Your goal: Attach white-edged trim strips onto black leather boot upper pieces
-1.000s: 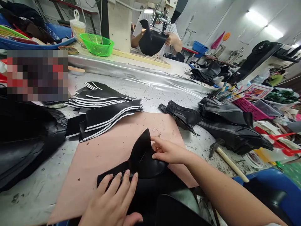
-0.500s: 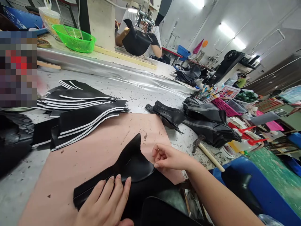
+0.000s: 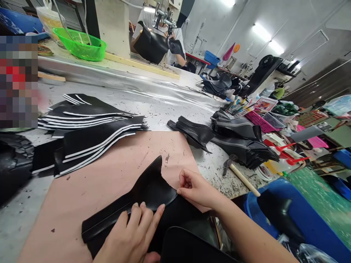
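Observation:
A black leather piece (image 3: 148, 190) with a pointed upper end lies on a pink mat (image 3: 109, 175) at the near edge of the work table. My left hand (image 3: 131, 233) lies on its long lower strip, fingers stretched out flat and pressing down. My right hand (image 3: 196, 188) pinches the piece's right edge between thumb and curled fingers. Another dark piece (image 3: 189, 246) sits just below my hands, partly out of view.
Stacks of black pieces with white edges (image 3: 93, 128) lie at the left, more black pieces (image 3: 236, 138) at the right beside a hammer (image 3: 240, 174). A green basket (image 3: 79, 44), pink basket (image 3: 260, 122) and blue bin (image 3: 301, 219) stand around. Another person works at a sewing machine (image 3: 161, 18).
The leather piece has been flattened and its strip drawn leftward along the mat. My right hand moved from the top of the piece to pinching its right edge; the view shifted right.

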Tool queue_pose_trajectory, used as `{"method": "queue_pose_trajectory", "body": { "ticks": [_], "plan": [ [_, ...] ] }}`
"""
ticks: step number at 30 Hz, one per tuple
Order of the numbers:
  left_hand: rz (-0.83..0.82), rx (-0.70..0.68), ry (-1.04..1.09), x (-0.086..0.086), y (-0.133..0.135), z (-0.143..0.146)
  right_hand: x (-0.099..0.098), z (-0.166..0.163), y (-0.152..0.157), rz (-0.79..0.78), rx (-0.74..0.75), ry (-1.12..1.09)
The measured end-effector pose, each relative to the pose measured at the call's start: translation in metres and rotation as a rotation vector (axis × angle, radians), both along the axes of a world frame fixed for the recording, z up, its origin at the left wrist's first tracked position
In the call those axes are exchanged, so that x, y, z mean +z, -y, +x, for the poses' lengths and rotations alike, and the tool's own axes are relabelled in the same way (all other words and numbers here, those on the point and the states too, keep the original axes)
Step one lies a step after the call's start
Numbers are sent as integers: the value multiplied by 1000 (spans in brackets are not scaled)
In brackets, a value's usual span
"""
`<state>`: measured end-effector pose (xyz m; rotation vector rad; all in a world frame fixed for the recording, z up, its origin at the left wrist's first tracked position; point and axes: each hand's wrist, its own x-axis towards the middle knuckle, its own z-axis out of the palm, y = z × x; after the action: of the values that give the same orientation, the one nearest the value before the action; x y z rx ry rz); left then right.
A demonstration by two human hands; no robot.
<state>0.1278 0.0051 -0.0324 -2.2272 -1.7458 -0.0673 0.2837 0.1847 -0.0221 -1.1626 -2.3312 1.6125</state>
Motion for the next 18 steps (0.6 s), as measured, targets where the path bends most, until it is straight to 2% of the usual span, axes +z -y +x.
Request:
{"method": "queue_pose_trajectory", "body": {
  "ticks": [5, 8, 10, 14, 16, 18],
  "plan": [
    [-65, 28, 18, 4, -5, 2, 10, -2, 3, 138, 89, 118],
    [-95, 33, 39, 4, -7, 2, 23, -5, 6, 328, 201, 238],
    [-91, 38, 59, 2, -6, 1, 25, -6, 11, 516, 294, 225],
    [-49, 21, 98, -2, 0, -6, 13, 3, 30, 927, 609, 50],
    [-14, -10, 98, -1, 10, -14, 6, 10, 39, 1049, 684, 32],
    [13, -7, 99, 3, 25, -27, 5, 13, 41, 1094, 720, 44]
  ]
}}
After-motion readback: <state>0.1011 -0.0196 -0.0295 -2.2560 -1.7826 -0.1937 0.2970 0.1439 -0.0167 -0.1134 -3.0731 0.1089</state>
